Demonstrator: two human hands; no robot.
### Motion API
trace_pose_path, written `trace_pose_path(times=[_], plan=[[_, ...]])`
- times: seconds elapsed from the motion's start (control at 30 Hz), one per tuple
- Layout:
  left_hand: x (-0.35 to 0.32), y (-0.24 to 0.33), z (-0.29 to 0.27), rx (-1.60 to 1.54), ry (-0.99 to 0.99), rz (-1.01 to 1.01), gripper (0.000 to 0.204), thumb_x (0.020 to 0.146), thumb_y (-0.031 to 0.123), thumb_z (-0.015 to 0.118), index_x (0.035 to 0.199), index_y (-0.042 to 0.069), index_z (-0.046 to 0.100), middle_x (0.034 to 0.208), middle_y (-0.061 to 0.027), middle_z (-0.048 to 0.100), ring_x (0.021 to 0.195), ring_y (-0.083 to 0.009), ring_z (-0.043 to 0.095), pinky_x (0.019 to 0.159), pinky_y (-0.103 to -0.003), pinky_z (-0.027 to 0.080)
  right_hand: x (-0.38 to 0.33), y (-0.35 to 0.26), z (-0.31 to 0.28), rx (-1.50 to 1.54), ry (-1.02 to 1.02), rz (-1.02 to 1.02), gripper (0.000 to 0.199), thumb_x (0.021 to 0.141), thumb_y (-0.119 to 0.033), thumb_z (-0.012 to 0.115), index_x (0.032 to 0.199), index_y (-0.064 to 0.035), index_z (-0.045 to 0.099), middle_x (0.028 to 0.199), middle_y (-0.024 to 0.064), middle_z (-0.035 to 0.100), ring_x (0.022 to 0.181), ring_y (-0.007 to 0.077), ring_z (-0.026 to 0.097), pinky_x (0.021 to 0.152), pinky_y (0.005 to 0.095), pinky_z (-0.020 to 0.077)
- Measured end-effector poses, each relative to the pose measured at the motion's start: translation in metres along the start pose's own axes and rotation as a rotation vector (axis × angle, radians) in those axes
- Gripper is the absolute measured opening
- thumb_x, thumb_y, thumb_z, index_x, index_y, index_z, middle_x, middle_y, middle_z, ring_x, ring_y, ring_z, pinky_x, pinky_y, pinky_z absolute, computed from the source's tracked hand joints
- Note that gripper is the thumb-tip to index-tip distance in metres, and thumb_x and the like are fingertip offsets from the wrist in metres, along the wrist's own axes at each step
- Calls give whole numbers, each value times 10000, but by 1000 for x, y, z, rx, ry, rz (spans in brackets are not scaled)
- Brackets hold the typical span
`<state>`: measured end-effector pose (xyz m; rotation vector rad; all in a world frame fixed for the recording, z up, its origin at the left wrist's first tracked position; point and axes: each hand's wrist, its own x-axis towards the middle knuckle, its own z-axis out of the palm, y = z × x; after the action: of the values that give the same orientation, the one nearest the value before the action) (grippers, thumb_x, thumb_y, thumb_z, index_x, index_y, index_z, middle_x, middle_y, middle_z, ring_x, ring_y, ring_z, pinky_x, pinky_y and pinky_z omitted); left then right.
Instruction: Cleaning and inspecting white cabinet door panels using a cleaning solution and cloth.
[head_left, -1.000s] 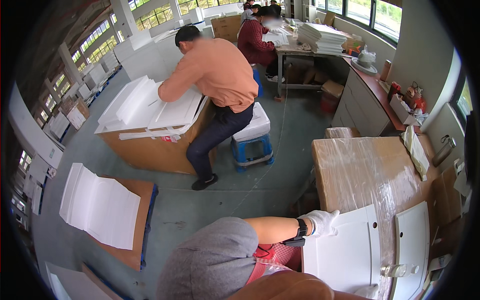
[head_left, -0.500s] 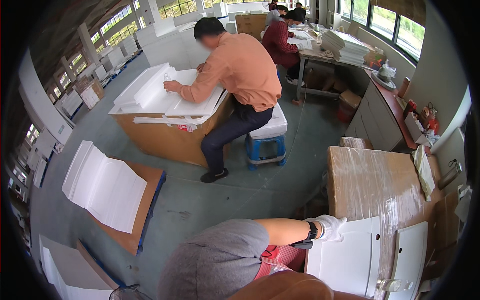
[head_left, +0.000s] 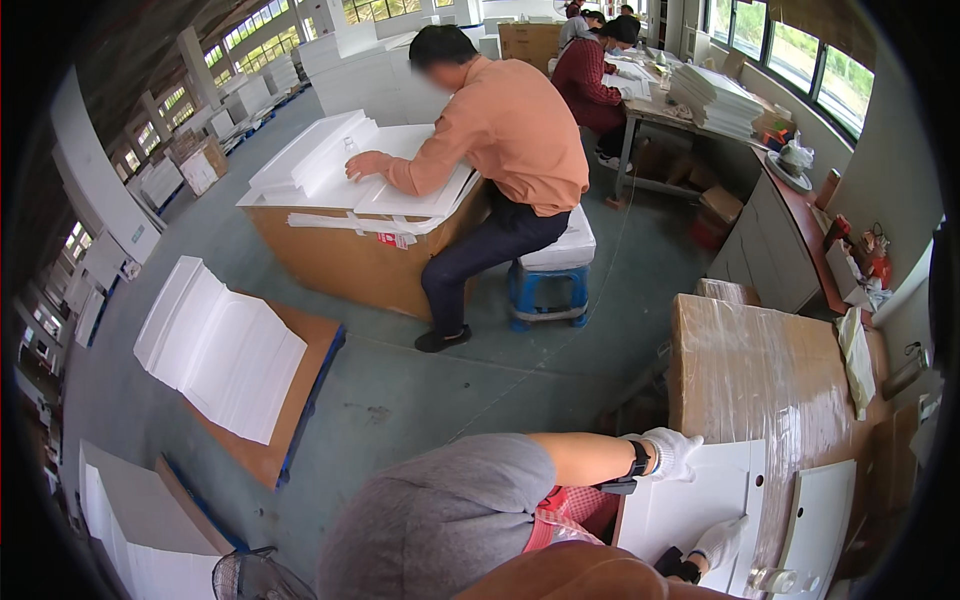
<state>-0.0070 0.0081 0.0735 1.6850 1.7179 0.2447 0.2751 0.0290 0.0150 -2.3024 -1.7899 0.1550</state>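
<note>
Head view: left hand [head_left: 672, 452], gloved, grips the upper left edge of a white panel [head_left: 690, 510], fingers curled over it. Right hand [head_left: 720, 542], also gloved, rests on the panel's lower part; its grip cannot be told. Panel lies flat on a plastic-wrapped cardboard stack [head_left: 760, 370] at lower right.
</note>
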Motion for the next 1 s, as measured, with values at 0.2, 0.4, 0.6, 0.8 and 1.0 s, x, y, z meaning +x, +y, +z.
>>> trace_pose_path(times=[0.2, 0.4, 0.6, 0.8, 1.0], plan=[[-4, 3, -2, 18, -42, -17, 892, 876, 509, 648, 1560, 39, 322, 1125, -225, 712, 992, -372, 706, 840, -472, 546, 32, 121, 44, 716, 70, -53, 463, 1056, -240, 427, 1381, 73, 535, 1354, 229, 613, 1198, 369, 620, 1010, 400, 510], [-13, -2, -4, -16, -45, -2, 880, 876, 513, 643, 1530, 1, 351, 1133, -236, 709, 1011, -377, 706, 840, -487, 553, 52, 184, 73, 783, 21, 118, 386, 1034, -185, 430, 1288, 66, 577, 1173, 185, 664, 979, 312, 658, 840, 400, 559], [6, 3, 4, -68, -29, 145, 766, 884, 533, 641, 1401, -1, 454, 1146, -275, 680, 1072, -420, 664, 904, -486, 524, -32, 242, 41, 13, 146, 281, 407, 975, -155, 437, 1297, 33, 599, 1109, 218, 708, 937, 369, 679, 826, 504, 541], [19, -5, -5, 68, -4, -74, 822, 896, 589, 616, 1506, 102, 359, 1278, -252, 648, 1184, -413, 627, 986, -486, 493, 3, -70, -16, 162, 25, -80, 321, 995, -244, 456, 1215, -99, 642, 1150, 218, 684, 1060, 401, 656, 921, 488, 521], [24, 8, 13, 27, -68, -13, 825, 904, 590, 615, 1535, 136, 338, 1286, -216, 660, 1171, -395, 643, 971, -479, 507, -44, 96, -41, 282, 522, 457, 325, 975, -275, 544, 1228, -118, 673, 1073, 220, 711, 1025, 414, 666, 908, 469, 516]])
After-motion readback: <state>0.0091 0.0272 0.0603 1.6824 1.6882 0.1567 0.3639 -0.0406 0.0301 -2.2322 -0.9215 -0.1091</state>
